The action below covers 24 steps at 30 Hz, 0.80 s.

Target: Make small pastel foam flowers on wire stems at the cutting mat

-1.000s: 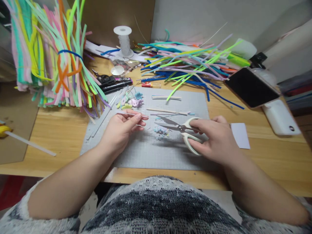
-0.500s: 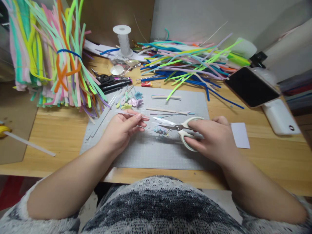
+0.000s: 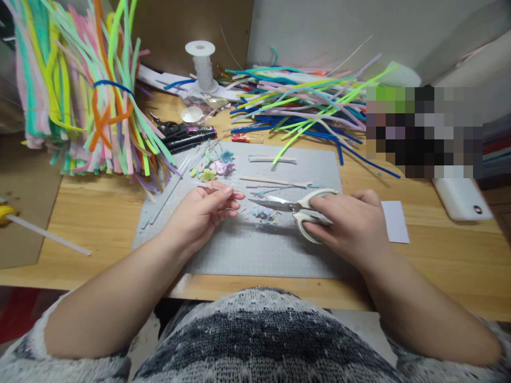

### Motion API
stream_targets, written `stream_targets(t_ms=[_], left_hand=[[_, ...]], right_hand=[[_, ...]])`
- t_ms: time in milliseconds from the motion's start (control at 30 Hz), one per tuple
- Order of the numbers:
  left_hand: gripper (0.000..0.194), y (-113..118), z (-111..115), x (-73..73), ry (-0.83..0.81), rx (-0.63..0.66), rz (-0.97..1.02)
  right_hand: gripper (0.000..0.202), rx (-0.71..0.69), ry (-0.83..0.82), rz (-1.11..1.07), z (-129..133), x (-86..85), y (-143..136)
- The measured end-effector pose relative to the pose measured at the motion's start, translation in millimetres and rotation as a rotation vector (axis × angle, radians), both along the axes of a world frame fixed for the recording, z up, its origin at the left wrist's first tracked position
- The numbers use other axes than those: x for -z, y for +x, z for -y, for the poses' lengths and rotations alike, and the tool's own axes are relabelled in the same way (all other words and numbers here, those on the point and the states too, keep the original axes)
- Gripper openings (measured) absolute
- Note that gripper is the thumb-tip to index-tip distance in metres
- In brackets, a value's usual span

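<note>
The left hand [image 3: 209,208] is nearly closed, its thumb and fingers pinching a thin, pale pipe cleaner [image 3: 238,192] over the cutting mat [image 3: 255,258], with the tip poking out to the right. The right hand [image 3: 349,221] is curled around the handles of the scissors [image 3: 293,208], whose slightly parted blades point left, their tips near the pipe cleaner but apart from it. Below the blades lies a small heap of pastel clippings [image 3: 263,214]. Short pipe cleaner pieces [image 3: 275,182] lie beyond the scissors, and small fuzzy flowers [image 3: 215,167] cluster at the mat's far left. On the far side of the wooden tabletop [image 3: 443,260], a bound bundle of pipe cleaners [image 3: 114,106] stands left, a white spool [image 3: 204,69] sits near the middle, and loose pipe cleaners [image 3: 311,103] sprawl right of it.
</note>
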<state>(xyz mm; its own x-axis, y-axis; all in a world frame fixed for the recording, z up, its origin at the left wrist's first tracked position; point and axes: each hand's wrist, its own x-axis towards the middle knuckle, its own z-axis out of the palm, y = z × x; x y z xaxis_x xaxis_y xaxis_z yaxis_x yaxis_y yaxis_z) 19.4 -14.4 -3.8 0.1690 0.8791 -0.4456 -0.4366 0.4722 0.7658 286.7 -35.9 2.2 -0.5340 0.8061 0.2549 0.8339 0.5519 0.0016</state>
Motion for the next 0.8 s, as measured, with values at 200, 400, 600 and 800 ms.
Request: stream_targets(t_ms=[200,400,600,800], left_hand=[[0.012,-0.1,-0.3,0.4,-0.006,-0.002,-0.006],[0.014,-0.6,0.1,1.2,0.004,-0.003,-0.02],[0.017,-0.7,-0.3,1.0,0.027,-0.02,-0.082],[0.019,-1.3,-0.9,3.5,0.08,-0.024,-0.131]], right_hand=[[0.022,-0.008,-0.036,-0.007,0.1,-0.3,0.2],[0.023,-0.001,-0.088,-0.021,0.0,-1.8,0.2],[0.019,0.007,-0.139,-0.046,-0.6,-2.4,0.9],[0.011,0.092,-0.131,-0.175,-2.2,-5.8,3.1]])
